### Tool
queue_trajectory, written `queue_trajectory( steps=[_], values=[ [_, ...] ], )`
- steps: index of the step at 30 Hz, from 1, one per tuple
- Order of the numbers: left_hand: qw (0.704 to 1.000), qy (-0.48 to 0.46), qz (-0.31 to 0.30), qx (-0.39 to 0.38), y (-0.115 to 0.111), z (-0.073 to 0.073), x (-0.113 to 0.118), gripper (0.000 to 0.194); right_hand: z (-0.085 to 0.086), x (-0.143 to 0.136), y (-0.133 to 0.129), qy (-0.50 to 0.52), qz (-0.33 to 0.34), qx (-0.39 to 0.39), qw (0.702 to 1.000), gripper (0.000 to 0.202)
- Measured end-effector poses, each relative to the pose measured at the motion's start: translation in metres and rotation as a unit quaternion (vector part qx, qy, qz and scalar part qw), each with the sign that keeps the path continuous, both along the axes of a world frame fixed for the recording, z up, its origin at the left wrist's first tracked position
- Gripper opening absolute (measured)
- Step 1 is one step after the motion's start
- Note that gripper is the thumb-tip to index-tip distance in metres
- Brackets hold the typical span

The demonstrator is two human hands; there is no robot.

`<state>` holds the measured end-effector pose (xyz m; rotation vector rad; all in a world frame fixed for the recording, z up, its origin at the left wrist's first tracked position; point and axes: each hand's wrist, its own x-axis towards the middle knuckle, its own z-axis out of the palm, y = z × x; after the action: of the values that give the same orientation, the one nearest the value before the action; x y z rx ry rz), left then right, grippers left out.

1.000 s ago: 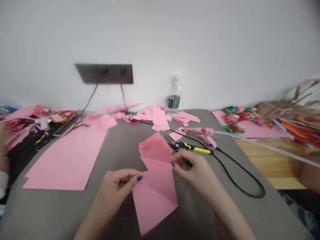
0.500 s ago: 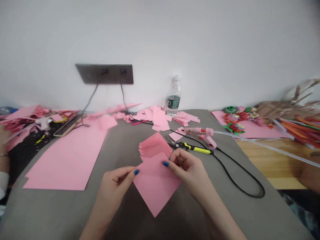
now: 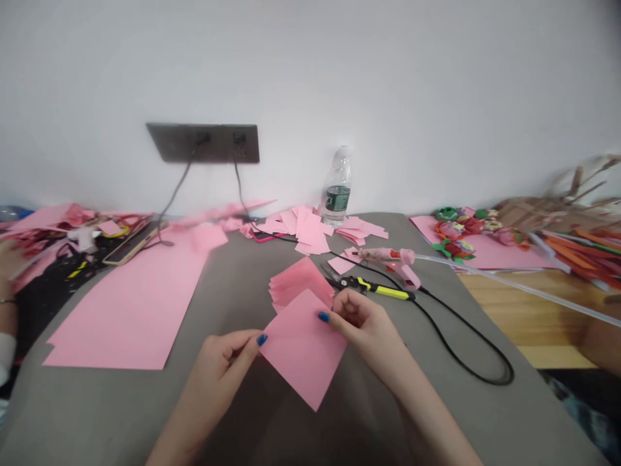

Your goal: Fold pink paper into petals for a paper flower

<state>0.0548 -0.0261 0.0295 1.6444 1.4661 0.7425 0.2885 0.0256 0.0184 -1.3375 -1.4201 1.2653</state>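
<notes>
Between my hands is a square of pink paper (image 3: 305, 349), tilted so that one corner points toward me. My left hand (image 3: 220, 362) pinches its left corner between thumb and fingers. On the upper right edge, my right hand (image 3: 366, 327) grips the same square, thumb on top and fingers partly hidden behind. Just beyond the square lies a stack of pink paper squares (image 3: 301, 278), its near part covered. Yellow-and-black pliers or snips (image 3: 383, 289) rest past my right hand, beside a pink hot glue gun (image 3: 388, 255) with a glue stick in it.
Large pink sheets (image 3: 130, 310) and a phone (image 3: 133, 243) lie left. Pink scraps (image 3: 310, 230) and a water bottle (image 3: 337, 188) stand near the wall. A black cable (image 3: 466, 356) loops right. Paper flowers (image 3: 458, 233) sit far right. Another person's arm (image 3: 7, 298) shows at left.
The held paper square has turned a little, its near corner swinging to the right and slightly up. My left hand has shifted slightly; both hands keep hold.
</notes>
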Motion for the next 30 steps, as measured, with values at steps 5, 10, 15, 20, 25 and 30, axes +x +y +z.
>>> queue_trajectory(
  steps=[5, 10, 15, 20, 25, 30],
  values=[
    [0.999, 0.034, -0.015, 0.031, -0.001, -0.002, -0.001, 0.038, 0.011, -0.001, -0.003, -0.053, 0.041, 0.016, 0.998, 0.021],
    [0.992, 0.058, -0.095, 0.062, -0.005, -0.002, 0.004, 0.037, 0.025, -0.003, -0.006, -0.063, 0.089, 0.033, 0.993, 0.024],
    [0.990, 0.045, -0.115, 0.071, -0.010, 0.004, 0.003, 0.030, 0.027, -0.004, -0.007, -0.004, 0.093, 0.025, 0.995, 0.039],
    [0.996, -0.068, -0.054, 0.016, -0.007, 0.004, -0.006, 0.041, 0.030, 0.001, -0.010, 0.045, 0.138, 0.003, 0.989, 0.028],
    [0.983, -0.177, -0.015, -0.053, 0.004, -0.001, 0.009, 0.042, 0.035, -0.004, -0.017, 0.034, 0.233, -0.019, 0.972, 0.004],
    [0.975, -0.195, -0.067, -0.080, 0.008, 0.002, 0.023, 0.037, 0.037, -0.008, -0.020, -0.067, 0.248, -0.005, 0.967, 0.008]
  ],
)
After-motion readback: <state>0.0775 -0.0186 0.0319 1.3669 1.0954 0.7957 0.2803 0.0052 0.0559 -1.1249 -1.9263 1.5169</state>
